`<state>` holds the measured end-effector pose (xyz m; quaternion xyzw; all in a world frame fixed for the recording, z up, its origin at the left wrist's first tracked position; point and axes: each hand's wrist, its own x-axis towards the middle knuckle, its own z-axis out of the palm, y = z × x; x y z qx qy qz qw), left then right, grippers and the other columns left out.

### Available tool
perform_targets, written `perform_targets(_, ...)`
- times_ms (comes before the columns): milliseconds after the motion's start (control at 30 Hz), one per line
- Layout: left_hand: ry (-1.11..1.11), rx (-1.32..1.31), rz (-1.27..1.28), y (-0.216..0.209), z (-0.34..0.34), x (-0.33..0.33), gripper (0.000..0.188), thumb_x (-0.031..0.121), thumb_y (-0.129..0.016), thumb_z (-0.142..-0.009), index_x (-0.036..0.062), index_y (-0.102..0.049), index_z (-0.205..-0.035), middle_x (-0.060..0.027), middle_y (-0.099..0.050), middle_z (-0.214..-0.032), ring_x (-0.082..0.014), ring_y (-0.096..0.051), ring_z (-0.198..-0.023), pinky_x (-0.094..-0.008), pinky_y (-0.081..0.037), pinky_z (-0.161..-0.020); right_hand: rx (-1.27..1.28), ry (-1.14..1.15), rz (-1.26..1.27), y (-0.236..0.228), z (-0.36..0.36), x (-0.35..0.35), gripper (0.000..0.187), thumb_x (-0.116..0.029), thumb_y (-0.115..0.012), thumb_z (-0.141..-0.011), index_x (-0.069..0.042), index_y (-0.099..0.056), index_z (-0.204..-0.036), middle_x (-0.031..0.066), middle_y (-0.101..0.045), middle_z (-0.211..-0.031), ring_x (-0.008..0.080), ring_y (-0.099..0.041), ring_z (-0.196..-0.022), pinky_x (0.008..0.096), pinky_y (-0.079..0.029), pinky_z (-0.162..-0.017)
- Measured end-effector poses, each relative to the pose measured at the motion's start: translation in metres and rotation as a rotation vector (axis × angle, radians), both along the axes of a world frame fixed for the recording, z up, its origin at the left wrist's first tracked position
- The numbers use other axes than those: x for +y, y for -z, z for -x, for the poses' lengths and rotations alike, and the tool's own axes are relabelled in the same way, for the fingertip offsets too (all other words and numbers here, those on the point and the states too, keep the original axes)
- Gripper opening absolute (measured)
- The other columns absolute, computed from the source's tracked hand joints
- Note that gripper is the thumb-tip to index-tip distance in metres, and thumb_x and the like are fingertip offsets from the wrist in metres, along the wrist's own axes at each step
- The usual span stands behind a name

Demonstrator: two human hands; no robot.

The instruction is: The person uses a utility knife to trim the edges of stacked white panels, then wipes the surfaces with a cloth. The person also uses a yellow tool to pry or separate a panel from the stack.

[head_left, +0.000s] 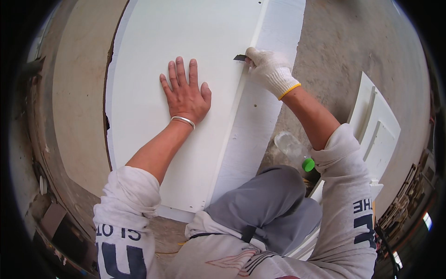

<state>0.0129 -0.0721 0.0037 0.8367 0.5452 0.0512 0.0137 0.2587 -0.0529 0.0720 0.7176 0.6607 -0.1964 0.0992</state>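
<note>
A long white panel (186, 153) lies before me on a wider pale board (251, 125). My left hand (188, 95), bare with a silver bangle at the wrist, rests flat on the panel with its fingers spread. At the panel's right edge, my right hand (269, 69) wears a white knit glove with a yellow cuff. Its fingers are closed on a small dark flat blade (240, 57), whose tip points left over the panel's edge. The rest of the blade is hidden in the glove.
To my right lie a clear plastic bottle (289, 145) with a green cap (308, 164) and more white panels (381, 130) on the concrete floor (344, 60). A large tan board (81, 93) lies left. Stacked wood (404, 193) stands far right.
</note>
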Motion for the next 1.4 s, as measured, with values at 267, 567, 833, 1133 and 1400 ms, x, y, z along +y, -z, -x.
perform_targets(267, 0.002, -0.008, 0.017, -0.001, -0.004, -0.001, 0.072, 0.037, -0.045, -0.1, 0.0107, -0.027, -0.165, -0.0188, -0.018, -0.172, -0.0381, -0.012, -0.16, -0.0605, -0.005, -0.126, 0.034, 0.074, -0.063, 0.0, -0.01, 0.001, 0.021, -0.021, -0.054, -0.099, -0.014, -0.066, -0.115, 0.0118, -0.075, -0.103, 0.0361, -0.073, -0.094, 0.0481, -0.056, -0.078)
perform_targets(567, -0.005, -0.012, 0.035, -0.001, 0.001, 0.0, 0.072, 0.037, -0.046, -0.1, 0.0108, -0.027, -0.165, -0.0185, -0.017, -0.172, -0.0381, -0.012, -0.16, -0.06, -0.004, -0.127, 0.166, -0.12, 0.086, 0.003, 0.013, -0.047, 0.012, -0.017, -0.057, -0.094, -0.012, -0.066, -0.101, 0.015, -0.072, -0.087, 0.0384, -0.071, -0.086, 0.0502, -0.053, -0.073)
perform_targets(833, -0.014, 0.047, 0.079, -0.001, 0.0, 0.0, 0.073, 0.041, -0.043, -0.101, 0.0118, -0.027, -0.165, -0.0194, -0.015, -0.172, -0.0391, -0.009, -0.16, -0.0621, -0.003, -0.126, 1.203, 0.876, -0.313, 0.018, -0.111, -0.087, 0.016, -0.017, -0.058, -0.101, -0.003, -0.065, -0.097, -0.0024, -0.059, -0.073, 0.0094, -0.053, -0.061, 0.0278, -0.047, -0.056)
perform_targets(1133, 0.017, -0.014, 0.076, -0.003, -0.004, 0.004, 0.071, 0.038, -0.045, -0.101, 0.0107, -0.027, -0.164, -0.0188, -0.015, -0.172, -0.0381, -0.01, -0.16, -0.0606, -0.004, -0.126, 0.042, 0.863, -0.169, 0.071, -0.138, -0.096, 0.043, -0.019, -0.055, -0.096, -0.007, -0.063, -0.137, 0.0203, -0.075, -0.113, 0.0326, -0.075, -0.097, 0.0454, -0.058, -0.085)
perform_targets(1400, -0.014, -0.009, 0.053, 0.0, 0.005, 0.002, 0.071, 0.038, -0.046, -0.1, 0.0103, -0.029, -0.163, -0.0191, -0.018, -0.171, -0.0383, -0.011, -0.159, -0.0606, -0.004, -0.126, 0.481, 1.019, -0.03, 0.012, -0.085, -0.075, 0.037, -0.013, -0.054, -0.098, -0.006, -0.065, -0.132, 0.0087, -0.071, -0.085, 0.0203, -0.066, -0.064, 0.0382, -0.055, -0.057)
